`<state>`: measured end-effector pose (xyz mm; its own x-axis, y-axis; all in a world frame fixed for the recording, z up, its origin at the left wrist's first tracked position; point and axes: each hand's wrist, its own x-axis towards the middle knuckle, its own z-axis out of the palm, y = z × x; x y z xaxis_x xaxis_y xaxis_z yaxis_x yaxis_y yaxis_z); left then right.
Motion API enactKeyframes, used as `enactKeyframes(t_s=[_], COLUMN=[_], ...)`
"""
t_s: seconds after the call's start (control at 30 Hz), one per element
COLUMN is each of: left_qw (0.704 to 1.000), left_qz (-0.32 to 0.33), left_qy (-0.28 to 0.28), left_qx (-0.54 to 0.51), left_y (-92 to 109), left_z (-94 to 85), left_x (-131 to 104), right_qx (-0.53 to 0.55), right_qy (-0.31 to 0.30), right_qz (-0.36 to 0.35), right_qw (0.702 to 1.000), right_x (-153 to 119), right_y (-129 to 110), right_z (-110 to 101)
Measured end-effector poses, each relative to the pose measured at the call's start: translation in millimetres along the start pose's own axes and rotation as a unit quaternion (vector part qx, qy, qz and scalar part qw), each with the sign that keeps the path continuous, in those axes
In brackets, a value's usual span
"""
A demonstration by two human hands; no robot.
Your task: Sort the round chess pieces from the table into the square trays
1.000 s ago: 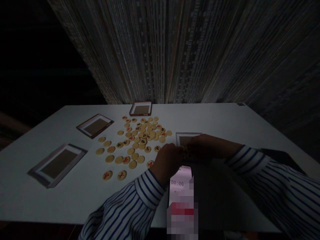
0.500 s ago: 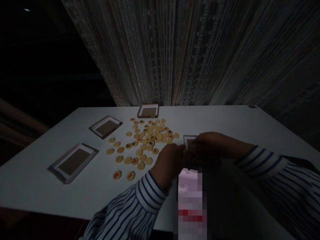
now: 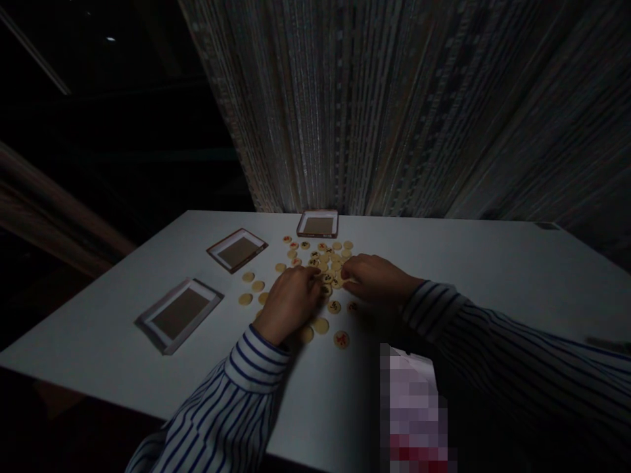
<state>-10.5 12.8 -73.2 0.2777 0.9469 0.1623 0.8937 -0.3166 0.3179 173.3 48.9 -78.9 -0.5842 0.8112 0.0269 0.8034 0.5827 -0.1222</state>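
Note:
Round wooden Chinese chess pieces (image 3: 320,325), some with red or black characters and some blank side up, lie loosely spread over the middle of the white table (image 3: 473,263). My left hand (image 3: 290,299) reaches over the left part of the spread. Its fingers are bent and its fingertips touch the pieces, thumb apart. From the right, my right hand (image 3: 377,279) reaches in with thumb and fingers parted at the pile's edge. Pieces under both hands are partly hidden. A red-marked piece (image 3: 342,339) lies nearer to me.
Two shallow trays with brown insides, a nearer tray (image 3: 180,312) and a farther tray (image 3: 237,250), stand at the left. Another tray (image 3: 318,225) is at the back edge. A lit phone (image 3: 411,387), partly blurred out, is in front. A string curtain (image 3: 320,131) hangs behind.
Both hands have moved away from a tray at the near right, forward and left onto the chess pieces. The view has turned, so the table's contents appear farther right.

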Motion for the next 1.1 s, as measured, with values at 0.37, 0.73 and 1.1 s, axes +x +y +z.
enactKeyframes(t_s=[0.37,0.73,1.1], left_qw=[1.0,1.0,0.999], left_qz=[0.006,0.013,-0.008], left_qy=[0.004,-0.007,-0.003], left_qx=[-0.022,-0.022,-0.052], left_y=[-5,-8,-14], left_z=[1.8,-1.5,-5.9], left_x=[-4,-9,-13], right_qx=[0.008,-0.003,-0.021], right_qy=[-0.059,-0.015,-0.031], right_qz=[-0.026,-0.014,-0.011], right_qw=[0.998,1.0,0.999], right_x=[-5,9,19], right_y=[-8,-9,-16], right_z=[8,6,12])
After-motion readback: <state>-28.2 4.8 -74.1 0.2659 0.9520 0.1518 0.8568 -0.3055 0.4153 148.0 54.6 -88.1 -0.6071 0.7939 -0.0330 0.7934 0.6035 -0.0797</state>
